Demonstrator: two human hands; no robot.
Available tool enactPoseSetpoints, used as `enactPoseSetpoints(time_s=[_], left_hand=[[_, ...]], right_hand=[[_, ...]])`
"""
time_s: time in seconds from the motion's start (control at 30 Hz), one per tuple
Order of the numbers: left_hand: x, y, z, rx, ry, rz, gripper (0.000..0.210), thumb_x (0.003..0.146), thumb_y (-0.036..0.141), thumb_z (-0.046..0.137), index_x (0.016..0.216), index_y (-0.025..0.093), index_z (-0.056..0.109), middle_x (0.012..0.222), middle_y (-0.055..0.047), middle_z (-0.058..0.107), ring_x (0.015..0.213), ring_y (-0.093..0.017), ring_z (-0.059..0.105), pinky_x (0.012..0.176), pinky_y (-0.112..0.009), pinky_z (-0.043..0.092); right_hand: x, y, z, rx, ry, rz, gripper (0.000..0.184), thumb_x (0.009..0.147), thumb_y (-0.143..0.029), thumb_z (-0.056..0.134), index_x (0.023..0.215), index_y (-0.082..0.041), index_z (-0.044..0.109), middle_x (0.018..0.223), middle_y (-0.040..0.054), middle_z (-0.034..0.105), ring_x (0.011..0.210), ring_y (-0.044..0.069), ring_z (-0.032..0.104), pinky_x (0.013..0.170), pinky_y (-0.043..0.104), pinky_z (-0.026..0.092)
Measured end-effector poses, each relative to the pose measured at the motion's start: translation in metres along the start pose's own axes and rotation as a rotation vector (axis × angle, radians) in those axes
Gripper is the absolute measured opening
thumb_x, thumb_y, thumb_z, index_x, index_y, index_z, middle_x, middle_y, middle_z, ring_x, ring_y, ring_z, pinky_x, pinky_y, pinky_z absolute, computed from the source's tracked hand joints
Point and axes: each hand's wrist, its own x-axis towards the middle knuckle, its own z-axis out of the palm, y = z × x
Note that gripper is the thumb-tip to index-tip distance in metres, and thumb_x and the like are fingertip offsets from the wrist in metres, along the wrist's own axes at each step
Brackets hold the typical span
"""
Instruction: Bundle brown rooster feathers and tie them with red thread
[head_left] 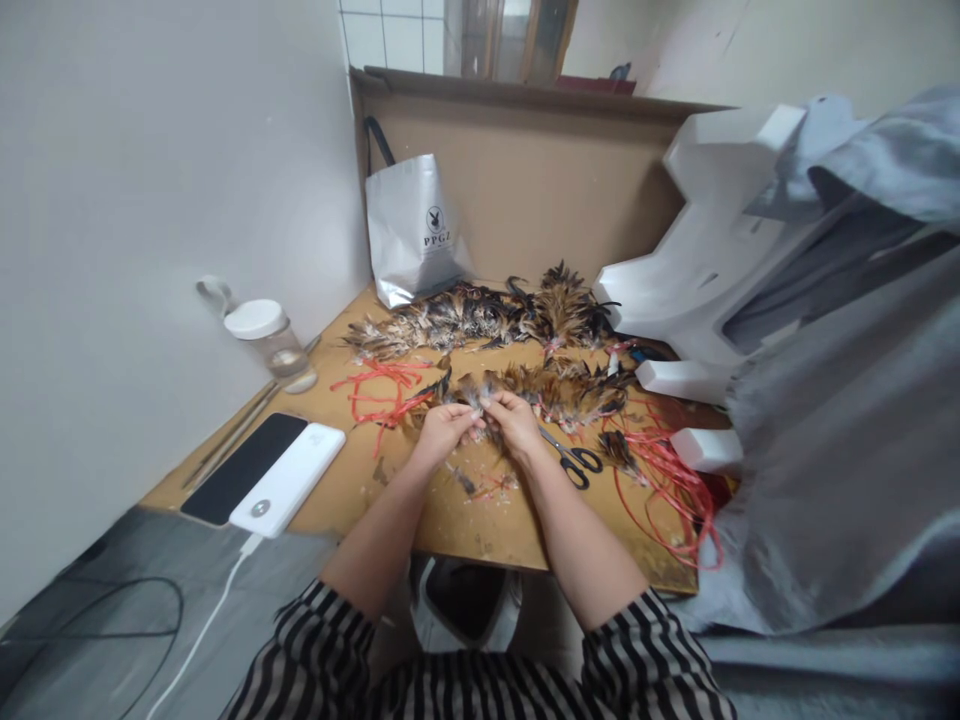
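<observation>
My left hand (pixel 448 432) and my right hand (pixel 511 420) meet over the middle of the table, both pinching small greyish feathers (pixel 477 392) between thumb and fingers. Just behind them lies a row of brown feathers (pixel 566 392), partly hidden by my hands. Farther back is a longer heap of dark and tan feathers (pixel 465 318). Black-handled scissors (pixel 576 462) rest right of my right wrist. Red plastic strips (pixel 384 388) lie to the left, and a larger tangle of red strips (pixel 679 480) is at the right with a small feather bunch (pixel 618 450) beside it.
At left stand a lidded clear cup (pixel 271 345), a dark-screened phone (pixel 251 465) and a white power bank (pixel 289 480) with a cable. A silver bag (pixel 416 230) leans against the cardboard back (pixel 540 170). White foam (pixel 697 230) and grey cloth (pixel 847 430) border the right side.
</observation>
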Motion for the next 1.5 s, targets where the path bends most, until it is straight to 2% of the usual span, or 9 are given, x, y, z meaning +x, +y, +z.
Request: enactPoseSetpoints(time_s=[0.23,0.5,0.8,1.0,1.2,1.5], left_hand=[[-0.0006,-0.0001,0.0003,-0.018,-0.029,0.018,0.03,0.064,0.04,0.064,0.073,0.011,0.064,0.066,-0.007,0.066,0.042,-0.007,0.048,0.039,-0.019,0.033],[-0.0011,-0.0006,0.0027,0.022,-0.022,0.023,0.028,0.063,0.037,0.065,0.074,0.011,0.063,0.065,-0.006,0.065,0.042,-0.007,0.049,0.038,-0.019,0.034],[-0.0005,0.0,0.0026,-0.006,-0.061,-0.009,0.028,0.062,0.037,0.067,0.071,0.011,0.063,0.069,-0.008,0.066,0.046,-0.009,0.053,0.041,-0.019,0.038],[-0.0018,0.0035,0.0026,-0.045,-0.015,-0.012,0.028,0.06,0.036,0.068,0.073,0.012,0.065,0.07,-0.008,0.066,0.053,-0.011,0.056,0.046,-0.019,0.041],[-0.0017,0.0037,0.0014,-0.062,0.005,-0.029,0.025,0.059,0.035,0.069,0.068,0.012,0.066,0.055,-0.003,0.061,0.045,-0.008,0.05,0.045,-0.019,0.037],[0.0032,-0.0037,-0.0027,-0.073,-0.013,0.006,0.024,0.063,0.034,0.066,0.072,0.012,0.064,0.055,-0.002,0.059,0.045,-0.008,0.049,0.044,-0.019,0.035]], right_hand=[[0.0,0.0049,0.0036,0.057,0.031,0.037,0.026,0.055,-0.036,0.072,0.064,-0.017,0.056,0.055,-0.0037,0.056,0.047,0.008,0.046,0.048,0.021,0.035],[-0.0012,-0.0001,-0.0001,-0.104,0.027,-0.003,0.025,0.058,-0.039,0.07,0.06,-0.016,0.06,0.049,-0.0036,0.053,0.045,0.007,0.041,0.046,0.021,0.031],[-0.0014,-0.0001,-0.0009,-0.114,-0.024,-0.055,0.025,0.059,-0.038,0.069,0.058,-0.016,0.058,0.053,-0.0035,0.054,0.048,0.008,0.043,0.051,0.021,0.033],[-0.001,0.0012,-0.0008,-0.106,-0.032,-0.066,0.024,0.06,-0.038,0.068,0.059,-0.017,0.057,0.054,-0.0026,0.054,0.051,0.009,0.046,0.053,0.022,0.036],[-0.0038,-0.0008,0.0036,-0.119,-0.022,-0.062,0.025,0.059,-0.04,0.068,0.058,-0.018,0.056,0.053,-0.003,0.054,0.05,0.009,0.045,0.051,0.022,0.036],[-0.0071,-0.0017,0.0078,-0.151,0.004,-0.095,0.022,0.062,-0.038,0.067,0.066,-0.018,0.058,0.056,-0.002,0.055,0.052,0.01,0.047,0.052,0.023,0.038]])
